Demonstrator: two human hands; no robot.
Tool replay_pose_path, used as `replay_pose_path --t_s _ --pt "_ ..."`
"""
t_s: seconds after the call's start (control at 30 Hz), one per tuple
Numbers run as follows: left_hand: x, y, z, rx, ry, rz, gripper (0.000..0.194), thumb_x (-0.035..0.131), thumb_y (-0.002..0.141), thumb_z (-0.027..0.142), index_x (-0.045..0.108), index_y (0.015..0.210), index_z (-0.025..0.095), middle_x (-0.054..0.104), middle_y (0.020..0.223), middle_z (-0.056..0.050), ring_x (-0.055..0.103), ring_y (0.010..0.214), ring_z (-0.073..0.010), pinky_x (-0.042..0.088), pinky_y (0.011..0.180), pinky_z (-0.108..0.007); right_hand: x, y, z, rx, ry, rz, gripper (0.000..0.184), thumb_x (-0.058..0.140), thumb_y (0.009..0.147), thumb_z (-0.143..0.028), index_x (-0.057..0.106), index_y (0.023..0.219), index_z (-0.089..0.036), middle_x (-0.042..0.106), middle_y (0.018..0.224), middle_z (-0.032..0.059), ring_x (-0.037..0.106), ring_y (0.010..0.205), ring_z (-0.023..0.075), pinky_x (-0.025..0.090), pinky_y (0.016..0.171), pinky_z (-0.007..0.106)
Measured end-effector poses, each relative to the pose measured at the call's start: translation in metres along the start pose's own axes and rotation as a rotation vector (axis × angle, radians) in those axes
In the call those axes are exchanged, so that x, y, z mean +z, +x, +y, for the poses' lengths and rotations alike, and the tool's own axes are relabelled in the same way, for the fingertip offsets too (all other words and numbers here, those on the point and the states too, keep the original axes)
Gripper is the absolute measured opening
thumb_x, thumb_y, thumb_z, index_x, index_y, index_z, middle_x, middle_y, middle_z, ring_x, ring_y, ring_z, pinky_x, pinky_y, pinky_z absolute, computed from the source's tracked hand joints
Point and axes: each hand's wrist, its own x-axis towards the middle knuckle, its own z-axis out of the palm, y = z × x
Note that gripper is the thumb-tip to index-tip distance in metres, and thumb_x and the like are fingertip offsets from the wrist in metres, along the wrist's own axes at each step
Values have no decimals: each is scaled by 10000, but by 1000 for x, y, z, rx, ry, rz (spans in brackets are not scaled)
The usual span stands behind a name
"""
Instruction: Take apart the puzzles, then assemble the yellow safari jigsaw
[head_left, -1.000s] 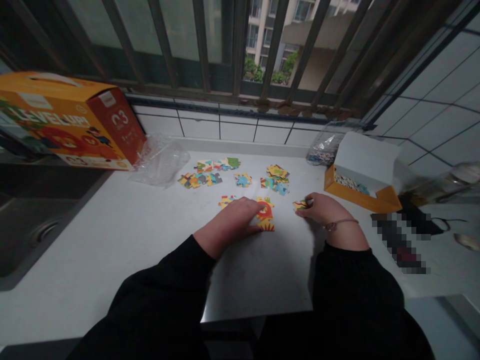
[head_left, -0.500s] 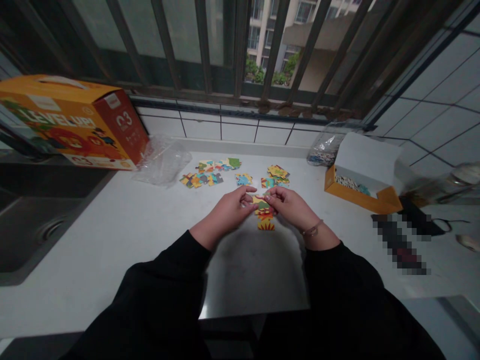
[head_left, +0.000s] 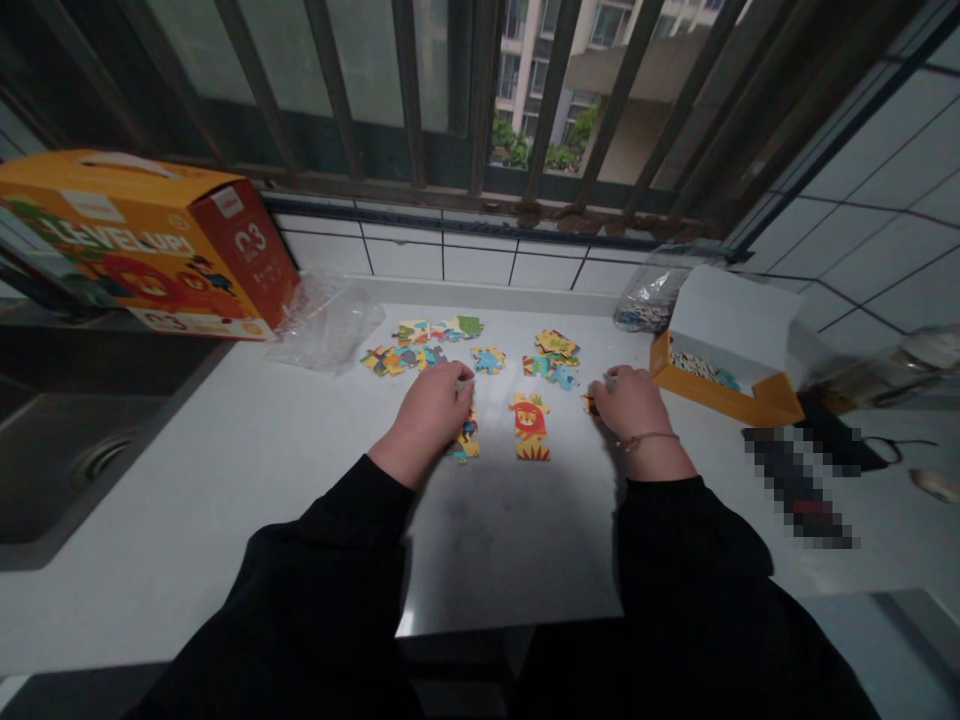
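Observation:
The lion puzzle (head_left: 531, 425), a narrow strip of joined pieces with a red-maned lion, lies flat on the counter between my hands. To its left, my left hand (head_left: 433, 402) is closed, fingertips pinched around a puzzle piece whose greyish edge (head_left: 465, 381) barely shows. Colourful puzzle pieces (head_left: 468, 440) lie partly beneath that hand. My right hand (head_left: 631, 402) is closed too, right of the lion, with a small pale edge at its fingertips. A dark and yellow puzzle piece (head_left: 589, 405) peeks out under its fingers; the rest is hidden.
Behind the hands lie puzzle-piece groups at left (head_left: 405, 358), centre (head_left: 489, 359) and right (head_left: 556, 347). An opened orange box (head_left: 720, 398) stands right, plastic packaging (head_left: 646, 297) behind it. At left are a large orange box (head_left: 240, 260), a clear bag (head_left: 330, 320) and a sink (head_left: 97, 400).
Both hands have let go of the lion puzzle and moved apart, the left one leftward and the right one rightward. The lion is now uncovered, and pieces under the left hand show.

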Motion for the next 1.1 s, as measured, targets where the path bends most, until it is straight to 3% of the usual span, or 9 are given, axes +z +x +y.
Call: replay_pose_path --t_s 0.07,0.17,0.4,0.53,0.63,0.7,0.8,0.93,1.1 --pt "1 1 -2 21 45 -3 175 597 1012 226 751 1091 204 790 1147 -150 711 1117 -332 560 1043 -511 5 0 -21 -2 -46 10 450 659 1025 -396 719 1332 -72 718 1285 294 659 1241 403 498 1092 528" --pt "4 2 -4 31 72 -24 203 582 1011 224 756 1112 201 792 1159 -155 708 1133 -335 556 1060 -518 11 0 -47 -62 -70 -57 546 714 1015 -429 671 1445 -94 720 1350 261 644 1263 399 513 1100 528" --pt "3 1 -1 12 -70 2 206 599 1016 253 772 1124 217 803 1151 -160 718 1116 -344 569 1053 -560 6 1 -53 -111 57 -35 269 671 988 -256 772 1219 -162 780 1100 158 701 1022 315 558 982 454" --pt "7 1 6 -135 -363 -12 222 675 1035 404 772 1140 235 828 1092 -117 759 1005 -284 617 944 -470 0 -9 -79 -377 318 -7 202 631 1008 -221 800 1119 -220 803 1166 129 728 1120 297 577 1037 452" --pt "12 1 9 -266 -660 -118 332 713 1028 474 762 1239 222 846 1062 -107 766 865 -241 628 802 -405 1 -22 -109 -601 435 -101 320 574 969 -108 813 1116 -263 818 1205 78 734 1203 264 551 1146 442" --pt "15 1 8 -314 -825 -170 346 756 1001 409 760 1285 213 854 1049 -100 764 827 -221 621 772 -377 3 -28 -124 -661 461 -146 398 543 965 -78 809 1189 -272 814 1255 73 728 1241 256 542 1176 439" --pt "14 3 1 -372 -957 -107 322 766 961 268 779 1274 193 856 1025 -94 773 847 -203 623 828 -358 9 -24 -134 -589 433 -98 429 514 1004 -95 770 1315 -242 785 1319 115 699 1292 281 536 1186 465" --pt "9 10 -14 -413 -789 83 350 708 961 234 789 1294 162 854 1091 -119 780 920 -212 617 884 -352 21 0 -143 -376 243 -15 307 571 1087 -274 752 1315 -175 756 1286 194 680 1260 353 528 1159 521" --pt "5 12 -26 -409 -547 117 384 668 914 267 830 1252 186 841 998 -83 754 859 -237 583 793 -336 45 21 -164 -268 -7 -121 560 774 1011 -537 707 1382 -123 727 1356 256 651 1273 428 536 1103 559"
